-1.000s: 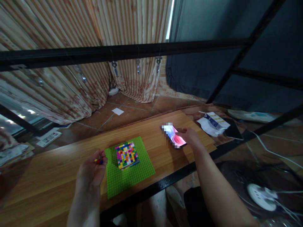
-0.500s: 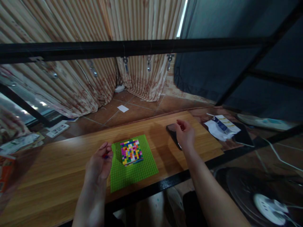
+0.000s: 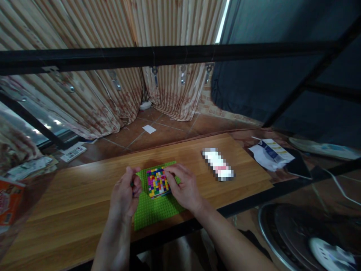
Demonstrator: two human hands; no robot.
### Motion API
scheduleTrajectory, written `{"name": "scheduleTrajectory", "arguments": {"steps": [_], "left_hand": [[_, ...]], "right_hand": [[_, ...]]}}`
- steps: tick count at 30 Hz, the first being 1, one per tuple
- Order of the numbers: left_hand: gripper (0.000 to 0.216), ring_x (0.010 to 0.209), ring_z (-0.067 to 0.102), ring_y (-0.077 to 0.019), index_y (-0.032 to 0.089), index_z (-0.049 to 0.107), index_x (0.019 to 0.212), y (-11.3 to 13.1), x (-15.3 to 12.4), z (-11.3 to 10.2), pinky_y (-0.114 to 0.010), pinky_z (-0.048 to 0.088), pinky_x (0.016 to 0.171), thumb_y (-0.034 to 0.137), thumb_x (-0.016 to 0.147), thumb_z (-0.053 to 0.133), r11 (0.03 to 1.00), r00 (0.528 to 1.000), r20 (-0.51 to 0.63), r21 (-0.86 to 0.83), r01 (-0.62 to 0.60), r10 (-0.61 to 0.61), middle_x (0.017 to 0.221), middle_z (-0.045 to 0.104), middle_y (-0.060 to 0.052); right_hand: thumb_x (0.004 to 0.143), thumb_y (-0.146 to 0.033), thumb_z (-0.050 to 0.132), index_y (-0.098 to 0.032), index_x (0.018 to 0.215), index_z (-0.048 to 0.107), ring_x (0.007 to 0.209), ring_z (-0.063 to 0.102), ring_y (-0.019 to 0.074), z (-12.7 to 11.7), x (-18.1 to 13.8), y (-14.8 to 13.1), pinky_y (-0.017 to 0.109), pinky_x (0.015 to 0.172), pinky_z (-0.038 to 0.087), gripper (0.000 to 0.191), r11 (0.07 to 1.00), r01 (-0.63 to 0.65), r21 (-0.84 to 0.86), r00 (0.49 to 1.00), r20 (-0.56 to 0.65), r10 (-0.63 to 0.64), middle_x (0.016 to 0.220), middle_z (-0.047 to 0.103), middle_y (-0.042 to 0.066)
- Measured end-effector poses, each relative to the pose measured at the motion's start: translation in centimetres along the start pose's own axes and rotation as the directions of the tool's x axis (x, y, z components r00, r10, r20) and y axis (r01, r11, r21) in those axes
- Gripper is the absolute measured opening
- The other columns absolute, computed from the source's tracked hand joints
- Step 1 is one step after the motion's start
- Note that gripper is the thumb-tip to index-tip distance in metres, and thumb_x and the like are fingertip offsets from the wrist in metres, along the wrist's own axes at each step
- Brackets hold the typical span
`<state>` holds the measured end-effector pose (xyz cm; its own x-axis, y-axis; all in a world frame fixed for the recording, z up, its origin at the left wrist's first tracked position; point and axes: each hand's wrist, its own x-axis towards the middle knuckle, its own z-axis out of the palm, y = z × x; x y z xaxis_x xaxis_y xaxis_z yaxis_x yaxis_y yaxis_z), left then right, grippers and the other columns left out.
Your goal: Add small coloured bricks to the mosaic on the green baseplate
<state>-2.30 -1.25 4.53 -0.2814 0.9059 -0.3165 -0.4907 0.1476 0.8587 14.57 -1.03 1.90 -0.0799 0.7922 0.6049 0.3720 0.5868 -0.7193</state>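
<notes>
A square block of small multicoloured toy bricks stands on a green studded baseplate. My right hand reaches over the plate from the right. Its thumb and fingers come together at the block's upper right edge, and whatever they pinch is hidden. Left of the block, my left hand is curled closed above the plate's left edge. Small coloured toy bricks, partly covered by the fingers, show inside it.
A phone with a lit, blurred-out screen lies on the wooden table, right of the plate. Papers and a packet lie beyond the table's right end. A black metal bar with hanging clips crosses ahead. An orange package sits far left.
My right hand has moved left from the phone to the brick block. The phone's screen, dark before, is now lit. My left hand's fingers have curled further closed.
</notes>
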Motion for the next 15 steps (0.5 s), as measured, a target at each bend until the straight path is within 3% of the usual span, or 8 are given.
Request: {"name": "scheduleTrajectory", "arguments": {"steps": [7,15], "left_hand": [[0.041,0.035,0.026,-0.0044,0.013,0.068,0.074,-0.9,-0.7,0.6,-0.018,0.019,0.037,0.053,0.085,0.062,0.994,0.988,0.154,0.108,-0.033,0.017,0.042,0.036,0.006],[0.04,0.037,0.028,-0.0051,0.016,0.065,0.064,-1.1,-1.0,0.9,-0.02,0.02,0.038,0.052,0.08,0.068,0.992,0.985,0.173,0.118,-0.032,0.012,0.041,0.037,0.005]], "right_hand": [[0.095,-0.022,0.052,-0.023,0.099,0.068,0.087,0.065,0.0188,1.3,0.0,-0.8,0.034,0.079,0.053,0.016,0.999,0.015,0.045,1.0,0.019,-0.016,0.092,0.071,0.006],[0.095,-0.02,0.052,-0.026,0.101,0.069,0.089,0.067,0.0175,2.1,-0.1,-1.2,0.034,0.081,0.053,0.019,0.996,0.022,0.083,0.998,0.061,-0.027,0.095,0.074,0.003]]}}
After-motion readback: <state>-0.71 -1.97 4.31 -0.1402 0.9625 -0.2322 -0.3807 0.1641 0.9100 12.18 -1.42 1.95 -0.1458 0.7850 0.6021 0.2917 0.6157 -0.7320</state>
